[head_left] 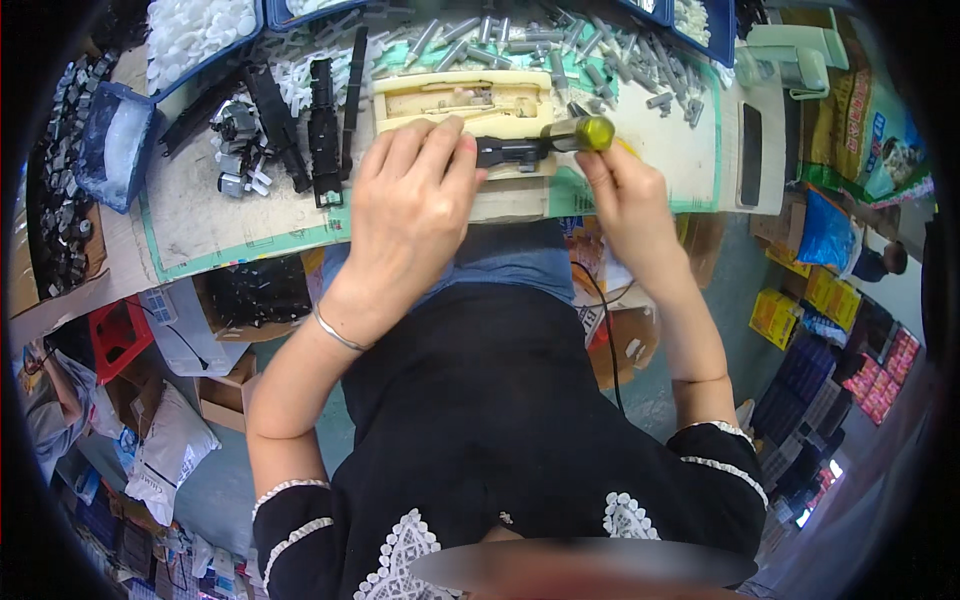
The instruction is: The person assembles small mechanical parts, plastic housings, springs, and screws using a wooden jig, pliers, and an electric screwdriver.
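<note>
On the cream-coloured jig (398, 98), a slim black part (515, 150) lies along the near edge. My left hand (415, 200) presses over the near left of the jig, its fingers bent and its fingertips at the left end of the black part, covering that end. My right hand (635, 195) is closed around a small mallet (580, 134) with a clear yellow-green face. The mallet's head is at the right end of the black part; whether they touch, I cannot tell. Most of its handle is hidden by my fingers.
Grey cylinders (640, 65) lie scattered behind the jig. Long black strips (325, 130) and metal pieces (237, 135) lie to the left. Blue bins (118, 145) hold white parts. A dark flat bar (749, 155) rests at the bench's right end.
</note>
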Available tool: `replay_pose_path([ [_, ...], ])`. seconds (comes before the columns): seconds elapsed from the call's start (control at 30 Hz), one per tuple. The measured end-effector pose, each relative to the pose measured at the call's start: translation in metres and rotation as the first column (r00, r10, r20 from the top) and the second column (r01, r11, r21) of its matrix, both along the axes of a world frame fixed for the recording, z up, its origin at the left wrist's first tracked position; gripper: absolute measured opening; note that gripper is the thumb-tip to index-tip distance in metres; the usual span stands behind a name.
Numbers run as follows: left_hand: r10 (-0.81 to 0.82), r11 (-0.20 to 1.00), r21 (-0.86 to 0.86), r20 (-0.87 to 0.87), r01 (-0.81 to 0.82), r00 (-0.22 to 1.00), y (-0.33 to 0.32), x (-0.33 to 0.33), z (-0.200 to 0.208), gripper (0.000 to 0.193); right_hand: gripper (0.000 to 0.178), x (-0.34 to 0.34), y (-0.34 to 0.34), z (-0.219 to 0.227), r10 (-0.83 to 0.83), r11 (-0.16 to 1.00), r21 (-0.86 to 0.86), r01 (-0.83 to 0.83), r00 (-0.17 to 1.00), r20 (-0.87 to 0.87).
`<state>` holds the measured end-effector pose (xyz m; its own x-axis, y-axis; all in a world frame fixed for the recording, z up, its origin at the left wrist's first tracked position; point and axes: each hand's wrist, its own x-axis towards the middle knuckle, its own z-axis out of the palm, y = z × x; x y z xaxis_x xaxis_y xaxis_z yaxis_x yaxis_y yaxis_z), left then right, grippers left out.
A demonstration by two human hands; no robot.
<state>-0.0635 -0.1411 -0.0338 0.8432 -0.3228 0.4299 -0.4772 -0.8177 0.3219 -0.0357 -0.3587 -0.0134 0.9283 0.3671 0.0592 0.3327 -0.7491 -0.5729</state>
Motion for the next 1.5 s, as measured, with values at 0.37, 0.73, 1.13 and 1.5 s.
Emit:
replay_pose_path([
  [0.37,0.168,0.984,0.074,-0.072,-0.162,0.983,-0.028,-0.051,-0.034,0.002,0.027,0.021,0.057,0.012,0.331,0.942,-0.08,-0.325,0.941,0.071],
  [0.73,0.168,0.985,-0.023,-0.099,-0.171,0.981,-0.024,-0.058,-0.046,0.004,0.026,0.005,0.07,0.023,0.272,0.956,0.097,-0.277,0.96,0.06],
  [1.13,0.1,0.99,-0.078,-0.162,-0.114,0.982,-0.02,-0.058,-0.049,0.016,0.025,0.022,0.104,0.006,0.481,0.865,-0.198,-0.462,0.875,0.06],
  [1.5,-0.068,0.951,-0.309,-0.239,-0.009,0.969,-0.005,-0.044,-0.021,0.02,0.039,0.059,-0.079,-0.018,-0.634,0.757,0.254,0.602,0.771,0.06],
])
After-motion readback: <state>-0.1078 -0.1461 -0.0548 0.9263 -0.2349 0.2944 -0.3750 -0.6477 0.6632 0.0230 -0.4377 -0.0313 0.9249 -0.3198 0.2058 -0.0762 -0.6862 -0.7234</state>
